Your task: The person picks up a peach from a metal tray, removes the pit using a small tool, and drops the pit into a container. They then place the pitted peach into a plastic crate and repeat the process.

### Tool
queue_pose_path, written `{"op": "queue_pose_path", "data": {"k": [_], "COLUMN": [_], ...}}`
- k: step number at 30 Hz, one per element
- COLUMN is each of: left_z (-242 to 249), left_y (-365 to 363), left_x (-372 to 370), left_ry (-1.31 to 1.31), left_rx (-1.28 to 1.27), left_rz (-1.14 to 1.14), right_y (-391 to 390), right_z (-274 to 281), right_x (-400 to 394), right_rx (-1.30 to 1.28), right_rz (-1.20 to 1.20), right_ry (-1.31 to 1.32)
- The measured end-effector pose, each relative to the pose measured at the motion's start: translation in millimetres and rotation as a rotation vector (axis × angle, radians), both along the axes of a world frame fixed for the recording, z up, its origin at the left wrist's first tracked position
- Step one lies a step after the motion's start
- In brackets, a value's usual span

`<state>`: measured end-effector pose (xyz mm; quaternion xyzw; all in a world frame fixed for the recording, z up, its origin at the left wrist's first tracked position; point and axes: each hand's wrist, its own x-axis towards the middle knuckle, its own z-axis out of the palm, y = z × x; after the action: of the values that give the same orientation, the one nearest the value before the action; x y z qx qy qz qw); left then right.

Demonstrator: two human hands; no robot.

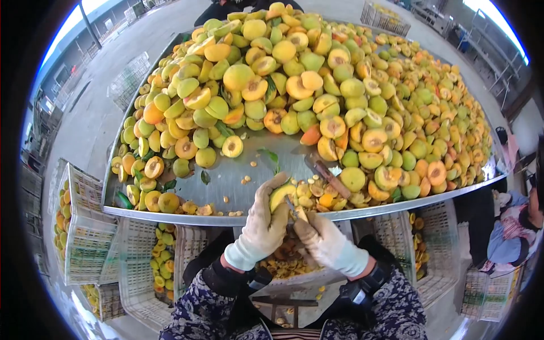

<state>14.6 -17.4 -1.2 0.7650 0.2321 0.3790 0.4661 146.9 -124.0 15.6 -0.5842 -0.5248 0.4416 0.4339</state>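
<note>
Gloved in white with stained fingers, my left hand (pixel 262 224) closes around a halved yellow-green peach (pixel 280 196) at the metal table's near edge. My right hand (pixel 328 243), in a matching glove, grips the light handle of a small metal-tipped tool (pixel 293 207); its tip meets the fruit, and its exact shape is partly hidden. Just beyond my right hand, a knife with a brown handle (pixel 330 178) lies on the table. Loose pits and scraps (pixel 306 195) sit beside the peach.
A big heap of whole and halved peaches (pixel 351 102) covers much of the metal table (pixel 249 158). Below the edge stand plastic crates (pixel 136 266) of fruit and a container of scraps (pixel 289 266) between my arms. Another person (pixel 510 232) is at the right.
</note>
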Motion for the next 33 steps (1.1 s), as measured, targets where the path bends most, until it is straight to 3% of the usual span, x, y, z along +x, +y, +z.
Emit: {"op": "queue_pose_path", "data": {"k": [2,3,4,5,6,8,9,10,12,13,16,18,19,20,22,24,31,33], "left_z": [-4,-9,-15,-21,-25,-29,-16,-11,-1,-8,-2,-6,-5,-3,6,11,-9,-11], "left_y": [9,19,27,34,37,40,37,34,39,42,36,34,34,35,30,24,15,14], "left_x": [-2,-6,-12,-22,-24,-30,-30,-33,-39,-46,-46,-50,-51,-51,-54,-52,-34,-26], "left_ry": [0.044,0.005,-0.033,-0.102,-0.116,-0.404,-0.425,-0.433,-0.609,-0.746,-0.653,-0.641,-0.63,-0.622,-0.585,-0.592,-0.292,-0.307], "left_rx": [0.144,-0.051,-0.247,-0.399,-0.395,-0.614,-0.783,-0.778,-1.026,-1.062,-0.915,-0.903,-0.904,-0.9,-0.918,-0.94,-0.622,-0.641], "left_rz": [0.085,0.239,0.391,0.31,0.319,0.026,0.04,0.059,-0.05,-0.203,-0.098,-0.106,-0.117,-0.129,-0.137,-0.17,-0.111,-0.103], "right_y": [1,10,13,24,37,61,74,82,94,93,92,92,87,79,53,28,22,25], "right_z": [2,1,23,4,-16,15,16,13,-4,-26,-56,-59,-40,-20,26,38,3,-2], "right_x": [-8,0,9,21,30,29,33,36,64,76,78,85,77,64,18,-12,-32,-27], "right_rx": [-0.118,0.024,-0.203,-0.083,0.041,0.159,0.216,0.272,0.283,0.061,-0.135,-0.187,-0.107,0.136,0.295,0.297,0.221,0.193], "right_rz": [-0.251,-0.317,-0.33,-0.291,-0.247,-0.127,-0.162,-0.192,-0.279,-0.266,-0.141,-0.13,-0.151,-0.263,-0.392,-0.195,-0.204,-0.222], "right_ry": [0.199,0.036,0.169,-0.147,-0.454,-0.6,-0.571,-0.539,-1.04,-1.308,-1.621,-1.486,-1.356,-1.122,-0.74,-0.565,-0.53,-0.547]}}
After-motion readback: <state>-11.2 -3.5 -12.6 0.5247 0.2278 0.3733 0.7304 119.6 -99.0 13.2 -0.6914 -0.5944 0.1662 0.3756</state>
